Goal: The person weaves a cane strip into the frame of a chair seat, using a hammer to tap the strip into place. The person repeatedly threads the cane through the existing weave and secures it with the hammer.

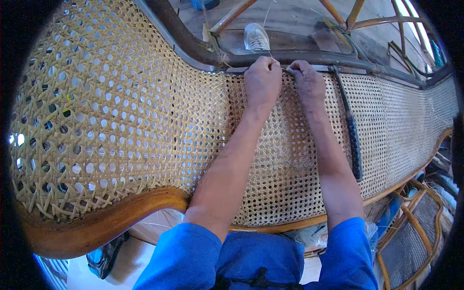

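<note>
My left hand point(263, 81) is closed in a pinch at the far edge of a woven cane panel point(203, 116), close to the dark frame rail point(237, 60). Just right of it, my right hand point(308, 84) pinches too, thumb against forefinger. Between the fingertips runs a thin pale cane strand point(284, 68), partly hidden by the fingers. Both wrists rest over the cane mesh. To the right of my right hand lies a hammer-like tool point(355, 145) with a black ridged handle, its thin metal end against the dark rail.
A curved brown wooden rail point(106, 217) borders the panel's near side. Beyond the far rail are a white shoe point(256, 37) on the floor and bare cane or wood poles point(377, 22). At the lower right stands another wooden frame with grey mesh point(406, 246). A dark blue item point(104, 256) lies lower left.
</note>
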The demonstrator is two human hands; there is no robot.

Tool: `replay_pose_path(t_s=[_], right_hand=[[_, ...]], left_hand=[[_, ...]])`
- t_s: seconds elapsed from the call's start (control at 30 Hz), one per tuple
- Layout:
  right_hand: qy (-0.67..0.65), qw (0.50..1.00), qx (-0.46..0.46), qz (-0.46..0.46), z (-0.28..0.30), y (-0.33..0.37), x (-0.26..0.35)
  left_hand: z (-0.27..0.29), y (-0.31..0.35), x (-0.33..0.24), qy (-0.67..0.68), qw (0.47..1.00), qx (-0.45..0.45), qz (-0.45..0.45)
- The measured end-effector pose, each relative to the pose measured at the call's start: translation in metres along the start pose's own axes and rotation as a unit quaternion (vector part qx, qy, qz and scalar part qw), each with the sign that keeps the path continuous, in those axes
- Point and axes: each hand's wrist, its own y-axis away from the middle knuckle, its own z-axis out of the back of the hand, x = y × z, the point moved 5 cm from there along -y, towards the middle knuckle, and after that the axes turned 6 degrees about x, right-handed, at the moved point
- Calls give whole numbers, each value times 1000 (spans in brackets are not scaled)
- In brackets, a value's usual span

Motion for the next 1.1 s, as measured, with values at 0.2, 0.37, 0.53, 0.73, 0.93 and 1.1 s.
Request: replay_pose_path(t_s=[0.2, 0.37, 0.53, 0.73, 0.93, 1.1], right_hand=[[-7, 998, -7, -60, 0, 4, 7], [40, 999, -33, 13, 1, 4, 8], [43, 995, -34, 84, -3, 3, 2], [40, 995, 14, 89, -1, 1, 4], [83, 986, 70, 124, -4, -1, -3], [54, 986, 48, 150, -6, -2, -6]], left_hand=[[3, 9, -2, 36, 999, 21, 0], [1, 11, -5, 23, 999, 15, -21], [3, 13, -6, 22, 998, 13, -61], [-1, 13, -1, 62, 997, 19, -38], [0, 14, -3, 54, 997, 6, -58], [2, 12, -6, 69, 992, -6, -102]])
